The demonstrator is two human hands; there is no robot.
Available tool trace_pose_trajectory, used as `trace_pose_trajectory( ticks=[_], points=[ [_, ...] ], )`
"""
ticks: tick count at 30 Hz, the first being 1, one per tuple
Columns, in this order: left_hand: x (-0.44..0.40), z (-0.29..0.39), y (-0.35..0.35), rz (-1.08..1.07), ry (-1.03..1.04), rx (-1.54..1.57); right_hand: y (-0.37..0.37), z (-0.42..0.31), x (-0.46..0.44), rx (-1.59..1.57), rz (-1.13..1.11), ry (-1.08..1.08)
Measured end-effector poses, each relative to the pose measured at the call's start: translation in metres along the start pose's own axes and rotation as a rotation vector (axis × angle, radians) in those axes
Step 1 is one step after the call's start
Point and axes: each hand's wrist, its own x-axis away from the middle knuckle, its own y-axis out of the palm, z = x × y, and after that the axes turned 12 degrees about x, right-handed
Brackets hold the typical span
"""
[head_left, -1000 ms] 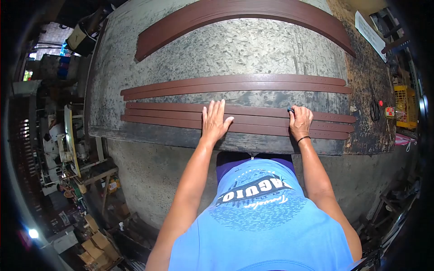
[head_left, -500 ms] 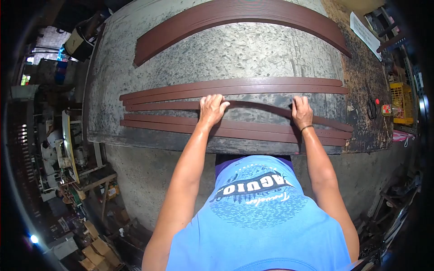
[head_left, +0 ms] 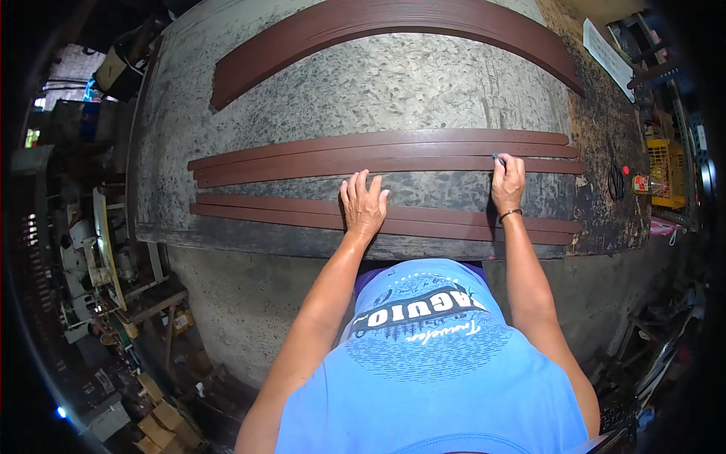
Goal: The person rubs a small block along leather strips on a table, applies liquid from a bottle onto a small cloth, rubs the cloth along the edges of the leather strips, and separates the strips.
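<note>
I stand at a worn grey worktable [head_left: 423, 83], seen from my head, with long, thin brown strips laid across it in two groups. Three upper strips [head_left: 423, 150] lie side by side, parting slightly towards their right ends; two lower strips [head_left: 454, 216] lie nearer my body, with bare table between the groups. My left hand [head_left: 365, 206] has its fingers spread, holding nothing, the palm over the lower strips and the fingertips just beside the lowest edge of the upper group (whether they touch it, I cannot tell). My right hand [head_left: 508, 183] pinches a small dark-blue object [head_left: 497, 158], too small to identify, over the nearest upper strip. Beyond, a broad, curved brown stack [head_left: 401, 15] spans the table's far side.
</note>
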Motion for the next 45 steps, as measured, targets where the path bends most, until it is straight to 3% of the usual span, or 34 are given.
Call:
trace_pose_trajectory(
  ticks=[3,5,6,13,14,15,17,19,21,23,24,26,29,32,33,38,43,45],
  points=[
    [-0.005,0.002,-0.002,-0.004,0.081,0.06,-0.018,0.001,0.015,-0.015,0.005,0.125],
    [-0.002,0.011,-0.008,-0.031,0.183,-0.074,-0.025,0.011,0.022,-0.003,0.052,0.097],
    [-0.002,0.016,-0.013,-0.135,0.15,-0.112,-0.03,0.013,0.025,-0.005,0.054,0.141],
    [-0.003,0.015,-0.019,-0.202,0.133,-0.104,-0.043,0.021,0.037,-0.026,0.127,0.232],
    [-0.002,0.017,-0.025,0.002,0.18,-0.031,-0.043,0.022,0.037,-0.028,0.143,0.236],
    [0.002,0.019,-0.036,0.003,0.181,-0.033,-0.044,0.023,0.037,-0.027,0.159,0.239],
    [0.028,0.015,-0.062,-0.294,-0.112,0.335,-0.046,0.025,0.036,-0.027,0.157,0.255],
    [0.081,0.006,-0.074,-0.293,-0.051,0.381,-0.046,0.026,0.035,-0.026,0.148,0.288],
    [0.14,-0.016,-0.082,-0.491,-0.182,0.343,-0.041,0.025,0.03,0.003,0.137,0.267],
    [0.184,-0.026,-0.092,-0.722,-0.451,0.295,-0.037,0.016,0.02,-0.012,0.068,0.213],
    [0.209,-0.036,-0.09,-0.72,-0.449,0.297,-0.032,0.011,0.015,-0.023,0.05,0.199],
    [0.244,-0.056,-0.081,-0.445,-0.271,0.401,-0.014,0.006,0.003,-0.052,0.008,0.127],
    [0.176,-0.047,-0.099,-0.304,-0.374,0.372,0.013,-0.005,-0.008,-0.077,-0.058,0.065],
    [0.091,-0.048,-0.089,0.032,-0.082,0.374,0.03,-0.011,-0.007,-0.016,-0.11,0.01],
    [0.063,-0.039,-0.089,0.012,-0.2,0.396,0.033,-0.012,-0.002,0.012,-0.114,-0.016],
    [-0.016,-0.05,-0.037,-0.072,-0.069,0.091,0.025,-0.003,0.014,0.104,-0.113,-0.149],
    [0.0,-0.039,-0.033,-0.207,-0.038,-0.106,0.0,0.001,0.038,0.156,-0.194,-0.161],
    [0.019,-0.041,-0.036,-0.151,0.029,-0.088,-0.015,0.002,0.059,0.212,-0.213,-0.13]
  ],
)
